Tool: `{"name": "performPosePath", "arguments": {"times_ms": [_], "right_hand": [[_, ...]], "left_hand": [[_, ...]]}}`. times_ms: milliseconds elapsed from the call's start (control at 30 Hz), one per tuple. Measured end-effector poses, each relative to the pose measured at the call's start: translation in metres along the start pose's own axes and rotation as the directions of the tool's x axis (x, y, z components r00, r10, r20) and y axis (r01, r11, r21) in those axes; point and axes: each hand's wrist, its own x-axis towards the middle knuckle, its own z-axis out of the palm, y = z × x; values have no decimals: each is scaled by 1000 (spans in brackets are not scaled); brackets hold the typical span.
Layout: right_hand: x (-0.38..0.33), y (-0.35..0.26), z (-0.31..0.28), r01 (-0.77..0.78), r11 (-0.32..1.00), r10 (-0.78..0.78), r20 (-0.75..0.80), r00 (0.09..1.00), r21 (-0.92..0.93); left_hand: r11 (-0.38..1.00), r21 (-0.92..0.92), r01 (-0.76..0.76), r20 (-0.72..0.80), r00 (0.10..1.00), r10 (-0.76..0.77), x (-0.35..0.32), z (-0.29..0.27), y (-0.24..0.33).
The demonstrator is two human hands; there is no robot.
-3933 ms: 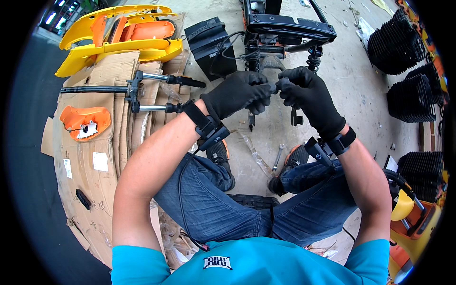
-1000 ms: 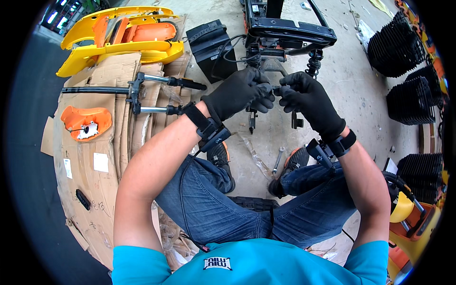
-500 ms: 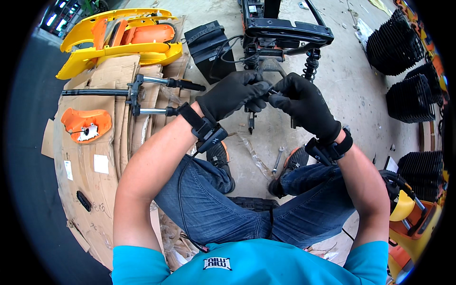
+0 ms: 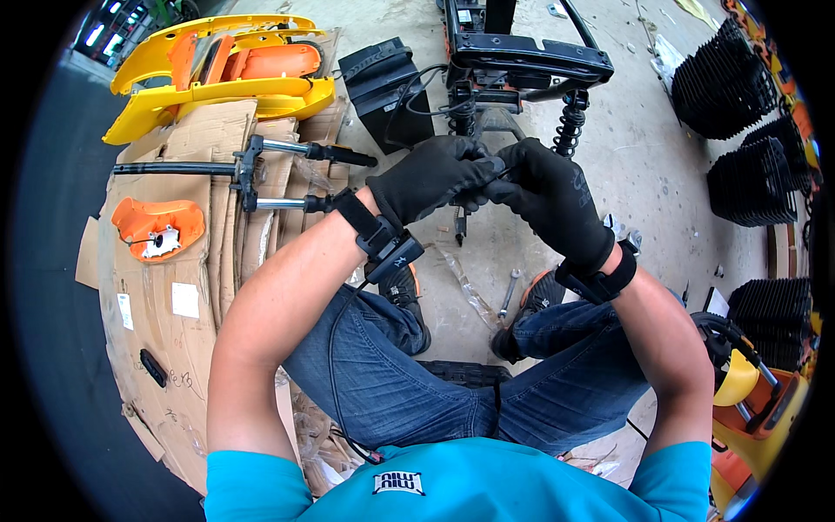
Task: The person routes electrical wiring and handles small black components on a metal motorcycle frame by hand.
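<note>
Both my gloved hands meet, left hand (image 4: pixel 432 180) and right hand (image 4: pixel 550 202) pinching a thin black cable (image 4: pixel 497 174) (partly hidden), black frame (image 4: pixel 522 54) just beyond, wrench (image 4: pixel 508 294) below.

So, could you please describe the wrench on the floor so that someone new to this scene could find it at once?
Start at the person's blue-jeaned knees and look into the gap of bare concrete floor between the two shoes. The wrench lies there, beside the right shoe, below the gloved hands. It is the only slim silver metal tool in that gap; the strip beside it is crumpled clear plastic.
</note>
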Motion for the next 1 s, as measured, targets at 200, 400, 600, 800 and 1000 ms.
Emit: {"name": "performPosePath", "arguments": {"times_ms": [200, 400, 600, 800, 1000], "right_hand": [[2, -1, 0, 197, 971, -214, -122, 969, -135], [1, 0, 1, 74, 979, -87, -58, 995, -188], [3, 0, 6, -4, 999, 1, -68, 998, -48], [1, 7, 12, 77, 996, -76, -36, 996, 41], [3, 7, 8, 50, 990, -53, 19, 998, 134]], "left_hand": [[999, -47, 22, -27, 999, -24, -3, 5, 5], [992, -130, 7, -31, 999, -11, -7, 12, 5], [996, -93, 5, -10, 1000, -6, -4, 12, 1], [999, 29, 43, -18, 999, -42, 1, 9, -6], [994, -3, 106, -78, 991, -105, -5, 0, 7]]}}
